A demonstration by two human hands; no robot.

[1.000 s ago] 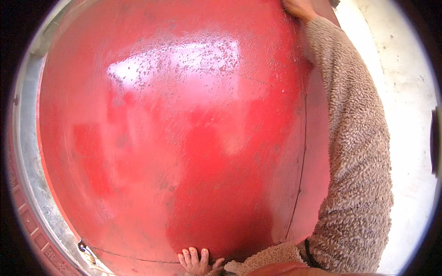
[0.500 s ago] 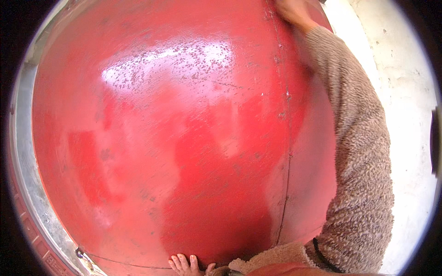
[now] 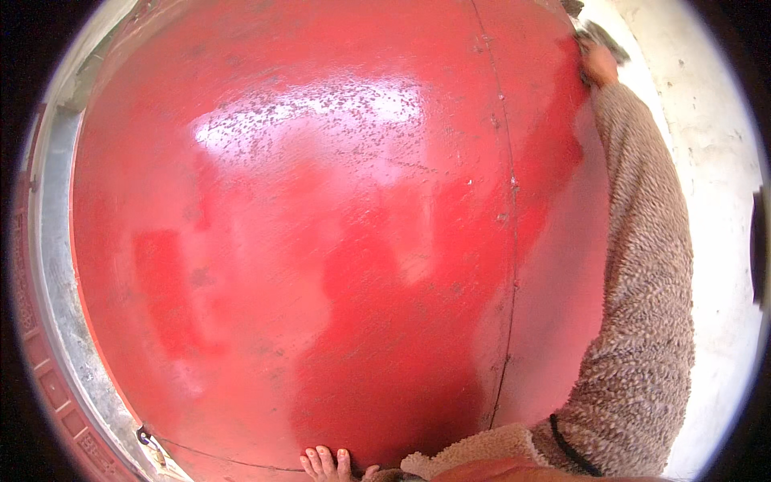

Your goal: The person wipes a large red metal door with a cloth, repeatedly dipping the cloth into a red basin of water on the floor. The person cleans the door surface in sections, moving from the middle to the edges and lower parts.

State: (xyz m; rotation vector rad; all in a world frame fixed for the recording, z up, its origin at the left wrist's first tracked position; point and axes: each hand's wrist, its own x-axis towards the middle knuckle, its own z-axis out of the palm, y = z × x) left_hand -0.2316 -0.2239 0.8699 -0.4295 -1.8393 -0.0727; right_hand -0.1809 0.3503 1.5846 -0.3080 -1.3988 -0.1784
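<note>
A broad, glossy red surface (image 3: 241,305) with dark specks takes up most of the view. At its far right edge, my right hand (image 3: 599,66) is closed on a greyish flat tool (image 3: 604,42), which is blurred and reaches past the edge; its exact kind I cannot make out. The sleeve of that arm is brown and fleecy. At the lower edge, my left hand (image 3: 328,464) lies on the red surface with its fingers stretched out, and only the fingers and part of the palm show. A thin dark line (image 3: 511,241) with small knots runs lengthwise between the hands.
A grey metal-like strip (image 3: 64,241) borders the red surface on the left. Beyond it are reddish patterned blocks (image 3: 52,386). At the lower left corner a small hook-like piece (image 3: 144,435) meets another thin dark line. A pale wall (image 3: 699,161) stands on the right.
My right hand has moved right, from the surface near the dark line to the far right edge, where the tool now shows. The view has shifted slightly; my left hand stays put.
</note>
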